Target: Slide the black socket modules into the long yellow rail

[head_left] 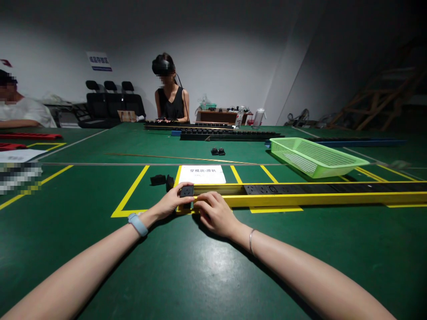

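My left hand [171,202] pinches a small black socket module [187,191] at the left end of a long yellow rail [300,199]. Resting against the rail's near edge beside that module is my right hand [213,212], fingers curled onto the rail's end. Black modules [267,189] sit in the rail further right. Two loose black modules [162,180] lie on the green table just left of a white paper label [202,174].
A green plastic basket [310,158] stands at the right behind the rail. Two more black pieces [218,151] lie mid-table. A person in a headset [171,95] sits across the table with long black rails [227,133]. Another person [20,111] sits at far left.
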`<state>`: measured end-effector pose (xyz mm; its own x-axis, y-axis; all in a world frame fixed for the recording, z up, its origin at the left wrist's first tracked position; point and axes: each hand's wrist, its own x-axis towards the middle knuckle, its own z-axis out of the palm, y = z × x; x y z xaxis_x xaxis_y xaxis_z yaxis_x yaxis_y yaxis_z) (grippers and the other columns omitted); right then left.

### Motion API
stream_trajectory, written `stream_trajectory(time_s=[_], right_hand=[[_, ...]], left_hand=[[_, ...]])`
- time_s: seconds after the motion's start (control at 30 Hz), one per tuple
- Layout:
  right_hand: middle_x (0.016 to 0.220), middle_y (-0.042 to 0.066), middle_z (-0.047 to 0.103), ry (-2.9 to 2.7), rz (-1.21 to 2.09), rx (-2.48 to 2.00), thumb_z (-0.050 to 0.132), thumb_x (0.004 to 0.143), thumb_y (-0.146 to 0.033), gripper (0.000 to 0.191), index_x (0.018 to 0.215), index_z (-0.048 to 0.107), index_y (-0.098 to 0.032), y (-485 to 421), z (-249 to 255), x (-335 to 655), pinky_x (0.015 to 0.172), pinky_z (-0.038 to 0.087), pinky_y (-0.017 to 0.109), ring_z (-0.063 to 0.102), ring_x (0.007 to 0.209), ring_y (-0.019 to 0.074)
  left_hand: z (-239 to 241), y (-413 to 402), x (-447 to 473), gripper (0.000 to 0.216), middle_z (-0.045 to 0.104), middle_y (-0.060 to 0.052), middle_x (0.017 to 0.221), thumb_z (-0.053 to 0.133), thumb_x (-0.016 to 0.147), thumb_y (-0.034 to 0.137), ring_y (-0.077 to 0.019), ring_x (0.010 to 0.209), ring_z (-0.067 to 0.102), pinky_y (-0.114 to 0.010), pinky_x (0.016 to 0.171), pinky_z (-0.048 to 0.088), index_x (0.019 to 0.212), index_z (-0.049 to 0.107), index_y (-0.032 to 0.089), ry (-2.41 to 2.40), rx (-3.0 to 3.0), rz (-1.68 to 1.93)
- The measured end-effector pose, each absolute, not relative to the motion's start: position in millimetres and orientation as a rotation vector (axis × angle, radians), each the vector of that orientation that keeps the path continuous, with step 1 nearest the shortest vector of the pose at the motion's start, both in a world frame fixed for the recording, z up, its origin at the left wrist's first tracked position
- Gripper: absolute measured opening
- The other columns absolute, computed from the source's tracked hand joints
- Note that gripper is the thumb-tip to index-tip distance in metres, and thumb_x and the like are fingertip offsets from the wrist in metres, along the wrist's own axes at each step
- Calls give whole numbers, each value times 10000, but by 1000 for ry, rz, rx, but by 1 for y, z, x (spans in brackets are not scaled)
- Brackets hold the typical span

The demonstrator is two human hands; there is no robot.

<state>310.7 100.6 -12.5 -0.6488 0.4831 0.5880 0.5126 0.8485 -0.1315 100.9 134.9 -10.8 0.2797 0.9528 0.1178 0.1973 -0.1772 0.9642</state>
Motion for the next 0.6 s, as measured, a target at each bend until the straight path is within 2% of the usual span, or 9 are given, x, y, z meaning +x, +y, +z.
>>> stream_trajectory(time_s=[0.6], right_hand=[[1142,105,547,-2390,-63,-728,570,820,-176,233,1053,560,-191,100,-12,310,899,415,418,437,1024,248]], left_hand=[[-8,132,101,557,584,-76,1195,708,714,393,-248,1135,535,-379,1010,388,1210,536,205,1087,1676,998]])
